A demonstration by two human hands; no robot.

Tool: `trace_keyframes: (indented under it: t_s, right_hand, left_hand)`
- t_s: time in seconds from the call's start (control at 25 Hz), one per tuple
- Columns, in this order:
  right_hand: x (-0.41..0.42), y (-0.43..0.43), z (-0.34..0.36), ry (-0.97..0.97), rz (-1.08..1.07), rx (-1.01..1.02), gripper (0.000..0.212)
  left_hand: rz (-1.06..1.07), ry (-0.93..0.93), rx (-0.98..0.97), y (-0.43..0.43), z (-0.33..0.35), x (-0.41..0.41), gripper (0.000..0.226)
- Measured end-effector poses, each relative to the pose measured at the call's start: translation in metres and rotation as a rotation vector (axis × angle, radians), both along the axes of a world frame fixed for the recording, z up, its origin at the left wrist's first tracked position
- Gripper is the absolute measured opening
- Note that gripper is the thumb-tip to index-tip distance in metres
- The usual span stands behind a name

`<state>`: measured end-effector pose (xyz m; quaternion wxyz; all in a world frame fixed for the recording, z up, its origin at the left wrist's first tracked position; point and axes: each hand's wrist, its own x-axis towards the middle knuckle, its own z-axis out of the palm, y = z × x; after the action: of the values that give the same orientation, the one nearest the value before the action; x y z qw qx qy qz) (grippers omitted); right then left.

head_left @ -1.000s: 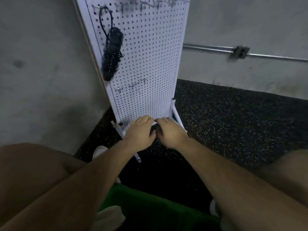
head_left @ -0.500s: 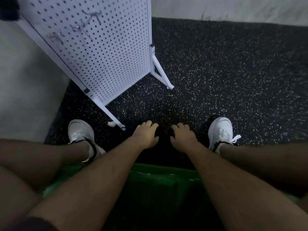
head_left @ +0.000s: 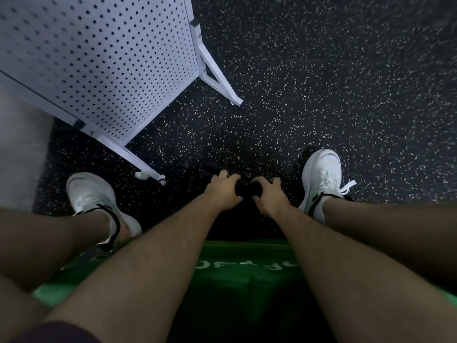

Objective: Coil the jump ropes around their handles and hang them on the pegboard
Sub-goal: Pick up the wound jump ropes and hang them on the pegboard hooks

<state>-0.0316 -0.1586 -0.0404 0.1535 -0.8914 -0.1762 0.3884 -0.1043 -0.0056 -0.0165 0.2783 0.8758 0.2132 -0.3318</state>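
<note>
Low over the dark floor between my feet, my left hand (head_left: 222, 191) and my right hand (head_left: 268, 195) sit close together, fingers curled down. Between them lies a black jump rope (head_left: 247, 189), bunched and hard to make out against the floor. Both hands hold it, the left from the left side and the right from the right. How the rope lies under the palms is hidden. The white pegboard (head_left: 103, 58) leans at the upper left; only its lower part shows, with no hooks or rope on it in view.
The pegboard's white feet (head_left: 220, 80) (head_left: 133, 157) stick out over the speckled black floor, with a small white scrap (head_left: 141, 175) by the near foot. My white shoes (head_left: 91, 194) (head_left: 321, 177) flank the hands. Green fabric (head_left: 247, 273) lies below. A grey wall (head_left: 22, 149) stands left.
The view has dropped from the pegboard to the floor. Both hands moved down from in front of the board and now curl round the black rope on the ground.
</note>
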Motion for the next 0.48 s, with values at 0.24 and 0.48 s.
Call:
trace_keyframes:
  t_s: [0.24, 0.48]
  right_hand:
    - [0.005, 0.006, 0.012, -0.020, -0.156, 0.105, 0.036]
    - [0.023, 0.011, 0.063, -0.146, -0.004, 0.231, 0.046]
  left_hand:
    - [0.059, -0.042, 0.024, -0.003, -0.001, -0.005, 0.065]
    - [0.060, -0.245, -0.066, -0.003, 0.042, 0.006, 0.061]
